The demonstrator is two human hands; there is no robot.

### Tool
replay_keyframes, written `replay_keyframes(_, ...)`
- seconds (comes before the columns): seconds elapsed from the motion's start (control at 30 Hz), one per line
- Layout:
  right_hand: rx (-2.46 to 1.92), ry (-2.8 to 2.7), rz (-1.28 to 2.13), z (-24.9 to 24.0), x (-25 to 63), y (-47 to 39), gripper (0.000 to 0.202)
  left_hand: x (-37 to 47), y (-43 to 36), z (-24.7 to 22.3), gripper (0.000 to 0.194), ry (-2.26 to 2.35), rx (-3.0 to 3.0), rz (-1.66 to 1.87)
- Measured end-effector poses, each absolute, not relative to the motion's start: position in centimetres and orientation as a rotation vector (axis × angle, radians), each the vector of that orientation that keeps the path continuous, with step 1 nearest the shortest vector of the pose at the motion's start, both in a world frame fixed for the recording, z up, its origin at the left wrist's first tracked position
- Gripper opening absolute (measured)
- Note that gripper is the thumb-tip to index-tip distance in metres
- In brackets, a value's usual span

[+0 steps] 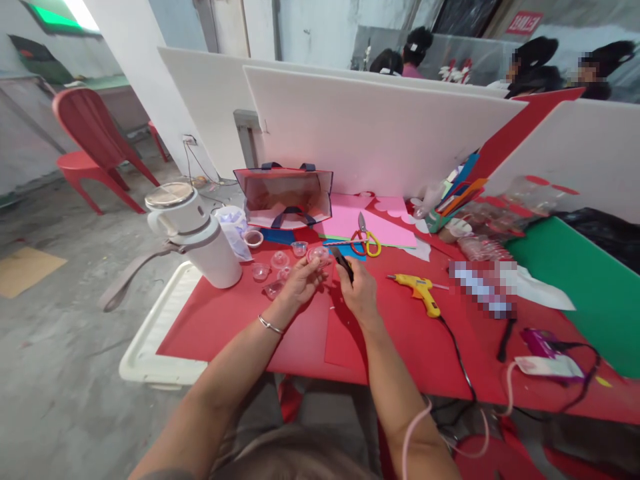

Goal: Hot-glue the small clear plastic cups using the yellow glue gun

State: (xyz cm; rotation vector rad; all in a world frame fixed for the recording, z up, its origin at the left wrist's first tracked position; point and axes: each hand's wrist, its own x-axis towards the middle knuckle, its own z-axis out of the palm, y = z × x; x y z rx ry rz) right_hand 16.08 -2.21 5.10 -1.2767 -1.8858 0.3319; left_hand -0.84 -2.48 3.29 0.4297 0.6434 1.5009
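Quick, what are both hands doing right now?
Left hand: closed on a small, clear, round plastic cup.
Right hand: closed around a black-handled cutter, its tip near the cup.

No wording can be read with certainty. Toward two o'clock, a red sign (pixel 524 23) on the back wall carries pale characters, too blurred to make out. Toward four o'clock, the yellow glue gun (pixel 424 291) shows small markings on its body, also too small to read.
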Motion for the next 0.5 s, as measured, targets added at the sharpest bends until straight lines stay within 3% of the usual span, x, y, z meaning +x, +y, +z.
replay_keyframes(0.2, -1.322, -1.936, 0.412, 4.7, 16.1, -1.9, 0.043, -0.8, -2.6, 4.0, 0.061, 0.651, 0.506, 1.541)
replay_keyframes(0.37, -1.337, -1.884, 0.476, 5.4, 16.1, -2.3, 0.046, -0.9, -2.8, 4.5, 0.081, 0.664, 0.581, 1.550)
replay_keyframes(0.5, -1.436, -1.893, 0.438, 6.1, 15.9, -2.8, 0.058, -1.0, -2.9, 4.5, 0.072, 0.631, 0.659, 1.519)
